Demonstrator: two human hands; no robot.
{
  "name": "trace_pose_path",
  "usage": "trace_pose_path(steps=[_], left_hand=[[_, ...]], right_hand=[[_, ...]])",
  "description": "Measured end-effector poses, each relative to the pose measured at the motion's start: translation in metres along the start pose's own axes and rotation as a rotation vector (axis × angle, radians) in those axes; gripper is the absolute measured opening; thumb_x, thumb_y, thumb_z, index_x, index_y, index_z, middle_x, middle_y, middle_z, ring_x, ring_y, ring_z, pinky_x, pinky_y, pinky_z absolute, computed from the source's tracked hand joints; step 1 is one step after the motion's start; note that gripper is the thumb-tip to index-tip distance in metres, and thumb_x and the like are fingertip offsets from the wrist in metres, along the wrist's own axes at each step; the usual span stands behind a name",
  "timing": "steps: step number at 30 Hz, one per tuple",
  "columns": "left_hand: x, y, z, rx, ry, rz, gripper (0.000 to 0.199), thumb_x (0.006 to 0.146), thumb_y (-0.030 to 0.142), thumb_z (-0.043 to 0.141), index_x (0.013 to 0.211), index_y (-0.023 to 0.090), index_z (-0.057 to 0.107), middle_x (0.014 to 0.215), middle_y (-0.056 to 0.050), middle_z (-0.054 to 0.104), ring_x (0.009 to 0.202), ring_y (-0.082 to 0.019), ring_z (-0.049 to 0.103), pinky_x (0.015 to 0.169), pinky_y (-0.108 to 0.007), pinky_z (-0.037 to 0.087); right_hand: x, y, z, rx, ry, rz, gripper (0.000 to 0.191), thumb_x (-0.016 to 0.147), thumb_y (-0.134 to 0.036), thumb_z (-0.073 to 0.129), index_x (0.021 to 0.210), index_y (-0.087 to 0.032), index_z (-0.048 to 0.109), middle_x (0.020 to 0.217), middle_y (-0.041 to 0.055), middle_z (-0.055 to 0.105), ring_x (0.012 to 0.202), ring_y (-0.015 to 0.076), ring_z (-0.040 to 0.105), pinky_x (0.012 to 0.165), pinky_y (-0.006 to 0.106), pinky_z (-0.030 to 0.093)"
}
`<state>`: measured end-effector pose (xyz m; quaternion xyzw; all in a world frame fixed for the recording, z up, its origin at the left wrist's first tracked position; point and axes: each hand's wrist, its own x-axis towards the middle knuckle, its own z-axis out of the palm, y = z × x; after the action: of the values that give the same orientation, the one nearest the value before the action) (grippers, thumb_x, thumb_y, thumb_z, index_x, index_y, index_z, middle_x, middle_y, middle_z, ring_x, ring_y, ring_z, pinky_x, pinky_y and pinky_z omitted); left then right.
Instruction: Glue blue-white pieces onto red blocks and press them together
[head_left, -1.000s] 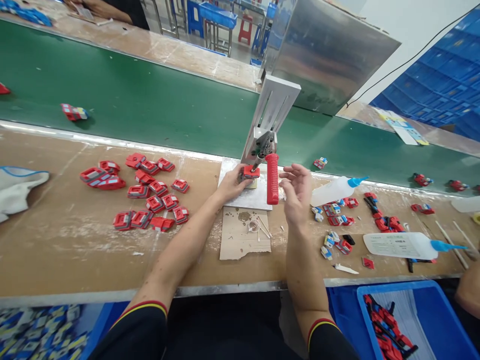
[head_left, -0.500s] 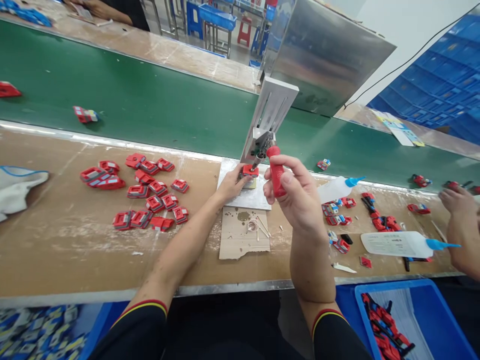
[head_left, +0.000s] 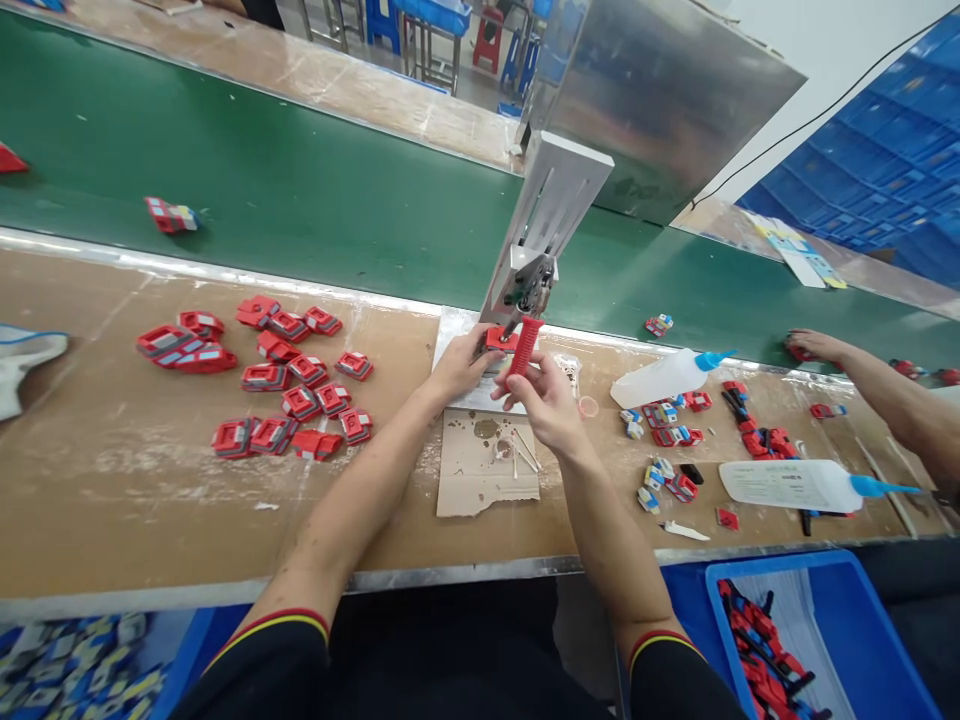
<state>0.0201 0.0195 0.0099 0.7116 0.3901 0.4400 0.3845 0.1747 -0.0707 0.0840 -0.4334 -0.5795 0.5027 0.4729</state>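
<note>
Head camera view: the left hand is closing its fingers around the left side of a small red piece, which is sitting right under the tip of a metal press. It is probably holding on there so the piece is not sliding about. The right hand is gripping the low end of the red handle, maybe because that end is the easiest part to pull. The handle is slanting down toward the near side, and with the right hand it is hiding part of the metal plate below. On the near side, torn cardboard is lying with cotton sticks on it. To the left, a bunch of red and gray parts is resting on the counter, away from the arms. To the right, a white bottle is lying on its side among little parts, and another bottle is lying nearer. Both are taking up room there. On the far side, a green belt is running behind the press, and a co-worker's hand is touching a red part at the far right.
</note>
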Motion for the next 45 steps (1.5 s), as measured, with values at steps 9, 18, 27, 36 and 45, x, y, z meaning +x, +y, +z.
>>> trace_pose_path(steps=[9,18,27,36,45], left_hand=[[0.002,0.005,-0.006,0.097,-0.009,0.038,0.056,0.091,0.034,0.066,0.142,0.016,0.054,0.133,-0.017,0.073,0.125,-0.03,0.069,0.114,-0.048,0.05],[-0.067,-0.019,-0.169,0.832,-0.111,-0.187,0.045,0.073,0.029,0.071,0.118,0.026,0.075,0.122,-0.014,0.077,0.125,-0.045,0.064,0.115,-0.07,0.039],[-0.075,0.016,-0.145,0.45,0.172,-0.043,0.027,0.084,0.038,0.076,0.109,0.028,0.078,0.102,-0.008,0.077,0.099,-0.029,0.074,0.104,-0.053,0.056],[-0.088,0.039,-0.046,-0.306,0.3,-0.04,0.047,0.072,0.041,0.096,0.113,0.028,0.078,0.114,-0.005,0.073,0.101,-0.019,0.075,0.09,-0.033,0.066],[-0.109,0.018,-0.031,-0.535,0.216,-0.25,0.046,0.083,0.051,0.088,0.118,0.03,0.067,0.113,-0.005,0.077,0.09,-0.017,0.077,0.079,-0.03,0.068]], right_hand=[[-0.01,0.017,-0.021,-0.166,0.171,-0.179,0.05,0.096,-0.064,0.064,0.129,-0.029,0.049,0.128,0.0102,0.065,0.089,0.0162,0.072,0.07,0.031,0.062],[-0.045,-0.012,-0.063,-0.635,-0.152,-0.363,0.018,0.102,-0.038,0.064,0.095,-0.024,0.071,0.081,0.0021,0.069,0.072,0.0165,0.063,0.069,0.032,0.053],[-0.056,0.017,-0.065,-0.743,-0.39,-0.368,0.02,0.099,-0.039,0.07,0.111,-0.024,0.077,0.102,0.0087,0.074,0.098,0.025,0.07,0.086,0.04,0.059],[-0.053,0.026,-0.039,-0.856,-0.477,-0.402,0.022,0.104,-0.028,0.06,0.097,-0.025,0.081,0.095,0.0081,0.078,0.09,0.0249,0.064,0.077,0.04,0.056],[-0.048,0.034,-0.048,-0.668,-0.345,-0.309,0.021,0.103,-0.027,0.061,0.092,-0.028,0.079,0.088,0.0034,0.083,0.082,0.022,0.072,0.08,0.04,0.059]])
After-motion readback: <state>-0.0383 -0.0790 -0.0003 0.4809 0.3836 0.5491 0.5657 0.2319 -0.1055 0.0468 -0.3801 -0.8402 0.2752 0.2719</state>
